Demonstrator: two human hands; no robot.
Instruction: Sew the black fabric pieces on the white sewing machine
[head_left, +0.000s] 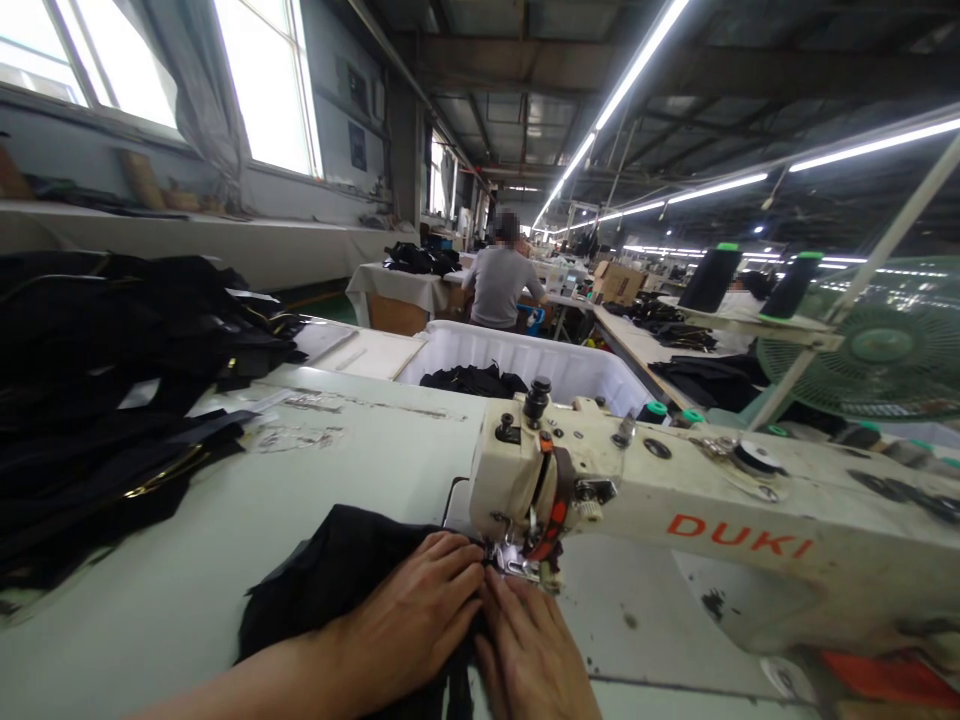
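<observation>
A piece of black fabric (pixel 322 570) lies bunched on the machine table, its edge running in under the presser foot (pixel 516 562) of a sewing machine (pixel 637 490). My left hand (pixel 420 600) presses on the fabric just left of the foot, fingers bent together and closed on the cloth. Close in front of the foot, my right hand (pixel 529 640) has its fingers together on the same fabric, closed on its edge. The fingertips of both hands nearly meet. The cloth beneath my hands is mostly hidden.
Piled black pieces (pixel 112 400) with shiny gold-coloured strips cover the table's left. Behind the machine stands a white bin (pixel 540 350) with black fabric inside. Thread cones (pixel 711 280) and a fan (pixel 885 345) are at right. A person in grey (pixel 504 280) sits ahead.
</observation>
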